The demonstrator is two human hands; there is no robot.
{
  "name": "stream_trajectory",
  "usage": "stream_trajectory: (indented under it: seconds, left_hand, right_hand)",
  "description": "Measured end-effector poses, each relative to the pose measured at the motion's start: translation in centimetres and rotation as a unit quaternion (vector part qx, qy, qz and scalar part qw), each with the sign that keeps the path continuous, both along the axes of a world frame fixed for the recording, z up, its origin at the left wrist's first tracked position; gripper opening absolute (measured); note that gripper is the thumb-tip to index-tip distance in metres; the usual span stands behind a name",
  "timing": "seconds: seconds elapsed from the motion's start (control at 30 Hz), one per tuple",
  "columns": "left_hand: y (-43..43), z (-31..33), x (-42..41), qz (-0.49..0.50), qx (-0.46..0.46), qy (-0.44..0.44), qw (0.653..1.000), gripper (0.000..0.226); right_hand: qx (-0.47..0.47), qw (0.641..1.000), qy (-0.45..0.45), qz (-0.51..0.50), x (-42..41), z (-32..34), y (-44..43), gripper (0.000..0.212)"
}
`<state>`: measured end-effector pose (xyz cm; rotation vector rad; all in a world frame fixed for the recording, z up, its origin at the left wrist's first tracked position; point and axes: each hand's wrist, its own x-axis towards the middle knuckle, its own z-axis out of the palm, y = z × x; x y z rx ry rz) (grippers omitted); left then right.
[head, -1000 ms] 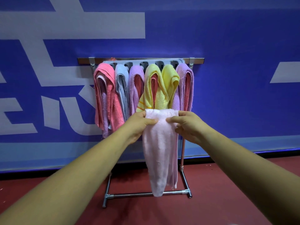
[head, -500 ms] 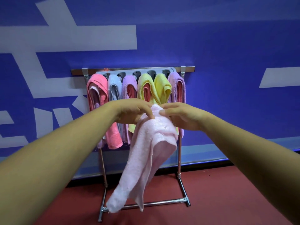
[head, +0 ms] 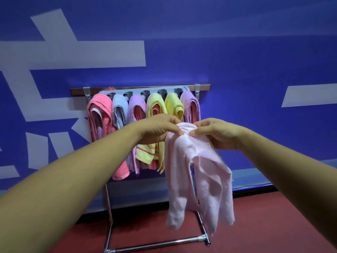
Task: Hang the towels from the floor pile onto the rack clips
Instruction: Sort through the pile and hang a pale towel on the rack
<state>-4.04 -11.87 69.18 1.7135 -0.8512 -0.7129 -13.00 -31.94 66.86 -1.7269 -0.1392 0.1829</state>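
Note:
A pale pink towel (head: pixel 202 176) hangs bunched in front of the rack, its top pinched between both hands. My left hand (head: pixel 158 129) grips the top from the left and my right hand (head: pixel 217 133) grips it from the right, fingertips almost touching. Behind stands the metal rack (head: pixel 140 88) with a grey strip of clips (head: pixel 145 92). Several towels hang from it: pink (head: pixel 99 114), light blue (head: pixel 119 111), purple (head: pixel 135 110), yellow (head: pixel 173 105) and another purple (head: pixel 190 106). The floor pile is out of view.
A blue wall with white markings (head: pixel 255 61) backs the rack. The floor is red (head: pixel 273 225). The rack's chrome base bar (head: pixel 158 244) and upright legs stand on the floor right below the hanging towel.
The pink towel, held flat a second ago, is now gathered at its top between my fingertips. Its lower end swung left and then back to the right. My hands rose slightly toward the rack.

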Motion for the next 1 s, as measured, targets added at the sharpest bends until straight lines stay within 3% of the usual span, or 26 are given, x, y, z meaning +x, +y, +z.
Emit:
stream_trajectory:
  seconds: [0.1, 0.23, 0.33, 0.53, 0.67, 0.77, 0.87, 1.0]
  left_hand:
    - [-1.4, 0.6, 0.2, 0.007, -0.032, -0.007, 0.999, 0.023]
    - [-3.4, 0.8, 1.0, -0.016, -0.011, -0.009, 1.0, 0.028]
    - [-4.7, 0.9, 2.0, -0.042, 0.015, 0.0, 0.999, 0.034]
    - [-8.9, 2.0, 5.5, 0.031, -0.066, -0.049, 0.996, 0.03]
    - [-11.2, 4.3, 7.3, 0.068, -0.086, -0.089, 0.99, 0.043]
    - [-12.3, 5.7, 9.6, 0.076, -0.043, -0.157, 0.984, 0.03]
    - [-13.0, 6.4, 11.9, 0.066, 0.048, -0.229, 0.97, 0.042]
    - [-14.0, 6.2, 14.8, 0.085, 0.12, -0.296, 0.944, 0.036]
  right_hand:
    - [-0.011, 1.0, -0.013, -0.013, 0.1, 0.9, -1.2, 0.032]
    - [-0.02, 0.997, -0.054, -0.046, 0.4, 2.8, -3.7, 0.013]
    - [-0.03, 0.996, -0.061, -0.05, 1.4, 4.0, -5.4, 0.023]
    - [-0.04, 0.994, -0.076, -0.063, 4.3, 6.0, -8.8, 0.021]
    - [-0.035, 0.993, -0.084, -0.076, 7.1, 7.2, -11.3, 0.017]
    - [-0.049, 0.992, -0.087, -0.078, 9.3, 7.6, -12.8, 0.021]
    - [-0.101, 0.987, -0.088, -0.091, 12.0, 7.6, -14.2, 0.02]
    - [-0.137, 0.981, -0.08, -0.115, 16.2, 7.3, -15.2, 0.045]
